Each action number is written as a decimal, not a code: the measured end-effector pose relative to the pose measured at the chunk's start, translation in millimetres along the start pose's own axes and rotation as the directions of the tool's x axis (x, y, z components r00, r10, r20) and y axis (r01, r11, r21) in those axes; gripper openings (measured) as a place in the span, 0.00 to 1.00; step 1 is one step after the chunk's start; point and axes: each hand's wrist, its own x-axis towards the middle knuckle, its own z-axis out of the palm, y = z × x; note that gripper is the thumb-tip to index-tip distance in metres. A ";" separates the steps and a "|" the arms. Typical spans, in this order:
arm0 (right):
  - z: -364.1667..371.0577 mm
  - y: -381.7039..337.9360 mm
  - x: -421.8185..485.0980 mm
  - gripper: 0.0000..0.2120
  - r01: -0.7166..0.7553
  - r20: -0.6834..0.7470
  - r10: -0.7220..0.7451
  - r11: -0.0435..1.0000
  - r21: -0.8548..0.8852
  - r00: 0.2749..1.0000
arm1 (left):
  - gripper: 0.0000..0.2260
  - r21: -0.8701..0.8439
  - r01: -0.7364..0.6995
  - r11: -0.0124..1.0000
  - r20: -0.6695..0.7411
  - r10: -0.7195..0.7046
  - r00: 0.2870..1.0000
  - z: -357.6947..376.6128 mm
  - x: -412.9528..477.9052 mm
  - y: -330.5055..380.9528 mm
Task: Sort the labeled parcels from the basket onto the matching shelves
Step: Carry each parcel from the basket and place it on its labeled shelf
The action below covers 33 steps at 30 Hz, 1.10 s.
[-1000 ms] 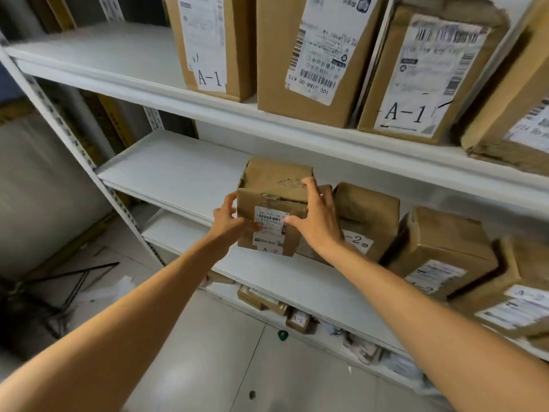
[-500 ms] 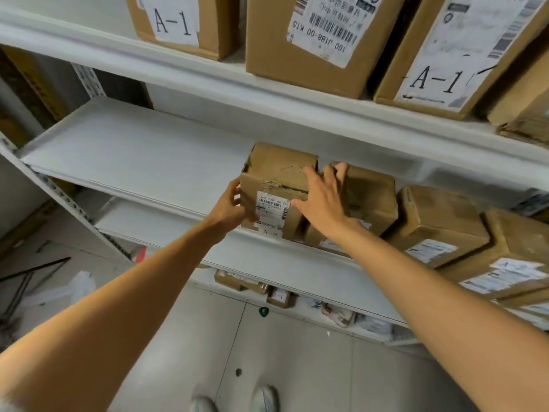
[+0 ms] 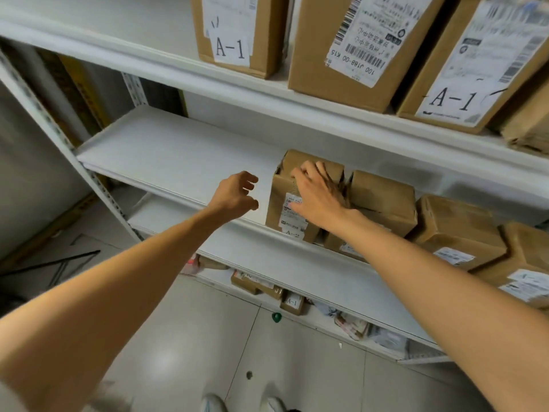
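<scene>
A small brown parcel (image 3: 282, 203) with a white label marked A-2 stands on the white middle shelf (image 3: 184, 162), at the left end of a row of brown parcels (image 3: 383, 200). My right hand (image 3: 315, 194) lies flat against its front and top, fingers spread and touching it. My left hand (image 3: 237, 193) hovers just left of the parcel, apart from it, fingers loosely curled and holding nothing. The basket is out of view.
Larger boxes marked A-1 (image 3: 234, 34) fill the top shelf (image 3: 142, 40). The left half of the middle shelf is bare. Small parcels (image 3: 292, 301) lie on the bottom shelf near the tiled floor. A slotted upright (image 3: 56, 135) bounds the rack's left side.
The parcel now stands on the middle shelf. My left hand has let go and drawn away to the left. My right hand has slid over the parcel's front.
</scene>
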 end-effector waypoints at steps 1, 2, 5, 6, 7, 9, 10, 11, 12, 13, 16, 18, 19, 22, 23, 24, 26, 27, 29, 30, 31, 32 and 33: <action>-2.3 -11.1 4.7 0.25 0.046 0.030 -0.047 0.998 0.039 0.998 | 0.26 0.066 -0.017 0.998 -0.024 0.019 1.000 -12.2 -7.1 -0.6; -3.9 -22.8 9.5 0.26 0.086 0.059 -0.090 0.994 0.074 0.994 | 0.25 0.125 -0.020 0.992 -0.051 0.026 0.998 -24.1 -15.6 -2.8; -7.3 -61.4 22.5 0.26 0.227 0.129 -0.244 0.964 0.135 0.961 | 0.23 0.311 0.046 0.949 -0.127 -0.006 0.992 -60.1 -50.9 -12.5; -9.7 -75.2 25.0 0.26 0.289 0.148 -0.309 0.946 0.145 0.939 | 0.23 0.366 0.089 0.926 -0.165 -0.030 0.986 -71.2 -66.7 -16.3; -12.8 -89.2 26.4 0.26 0.352 0.158 -0.376 0.922 0.158 0.913 | 0.23 0.398 0.152 0.905 -0.214 -0.069 0.974 -82.0 -84.8 -20.5; -23.0 -117.4 24.8 0.26 0.457 0.162 -0.489 0.867 0.201 0.857 | 0.23 0.424 0.292 0.857 -0.330 -0.154 0.931 -100.2 -124.9 -26.1; -27.9 -131.6 21.9 0.26 0.503 0.162 -0.541 0.834 0.226 0.825 | 0.22 0.433 0.358 0.827 -0.390 -0.186 0.902 -107.2 -145.7 -28.5; -32.1 -146.5 18.1 0.26 0.557 0.160 -0.600 0.793 0.245 0.784 | 0.21 0.429 0.417 0.801 -0.446 -0.214 0.869 -112.6 -167.0 -30.6; -36.1 -162.2 12.8 0.26 0.615 0.157 -0.660 0.745 0.257 0.734 | 0.20 0.408 0.468 0.784 -0.494 -0.241 0.835 -115.7 -189.3 -32.8; -39.4 -178.0 6.4 0.26 0.669 0.153 -0.717 0.692 0.272 0.680 | 0.21 0.381 0.511 0.770 -0.533 -0.268 0.803 -116.9 -212.4 -34.9; -50.5 -226.8 -21.2 0.27 0.772 0.130 -0.841 0.536 0.343 0.525 | 0.22 0.290 0.635 0.716 -0.631 -0.356 0.690 -112.9 -286.4 -35.3; -56.4 -260.8 -47.5 0.28 0.829 0.110 -0.903 0.425 0.363 0.415 | 0.21 0.206 0.712 0.672 -0.688 -0.418 0.593 -108.3 -339.0 -36.8; -58.8 -278.1 -63.4 0.28 0.857 0.105 -0.932 0.362 0.368 0.348 | 0.21 0.153 0.743 0.652 -0.714 -0.446 0.539 -104.2 -367.0 -37.7; -71.9 -329.0 -124.4 0.28 0.908 0.069 -0.989 0.146 0.393 0.129 | 0.20 -0.001 0.819 0.574 -0.780 -0.513 0.358 -82.0 -455.2 -34.3; -76.8 -344.0 -148.1 0.29 0.911 0.060 -0.997 0.078 0.404 0.058 | 0.20 -0.051 0.837 0.545 -0.789 -0.536 0.301 -71.6 -484.4 -30.6; -82.2 -358.2 -173.6 0.29 0.913 0.057 -0.998 0.011 0.407 -0.013 | 0.20 -0.100 0.852 0.515 -0.796 -0.554 0.242 -60.5 -512.6 -24.9; -91.8 -385.3 -228.6 0.30 0.912 0.051 -0.984 -0.140 0.385 -0.173 | 0.19 -0.185 0.875 0.448 -0.813 -0.570 0.120 -37.0 -568.3 -13.6; -96.2 -397.1 -257.4 0.30 0.903 0.050 -0.965 -0.220 0.369 -0.256 | 0.17 -0.222 0.882 0.415 -0.818 -0.572 0.063 -24.2 -595.5 -8.4; -106.8 -415.6 -314.9 0.27 0.857 0.032 -0.917 -0.359 0.369 -0.398 | 0.12 -0.306 0.887 0.347 -0.808 -0.587 -0.049 5.5 -646.2 4.9; -114.3 -420.8 -344.0 0.25 0.829 0.014 -0.890 -0.418 0.373 -0.455 | 0.13 -0.357 0.880 0.313 -0.794 -0.598 -0.110 22.0 -669.6 13.5; -121.0 -424.1 -372.0 0.24 0.797 -0.003 -0.860 -0.473 0.376 -0.510 | 0.15 -0.406 0.870 0.279 -0.778 -0.605 -0.169 39.1 -691.7 22.8; -126.7 -425.8 -400.6 0.25 0.768 -0.002 -0.829 -0.519 0.374 -0.560 | 0.17 -0.449 0.860 0.240 -0.761 -0.607 -0.228 57.1 -713.3 33.5; -131.1 -426.2 -429.1 0.25 0.737 0.008 -0.794 -0.560 0.378 -0.607 | 0.19 -0.490 0.849 0.198 -0.741 -0.607 -0.287 76.0 -735.0 43.5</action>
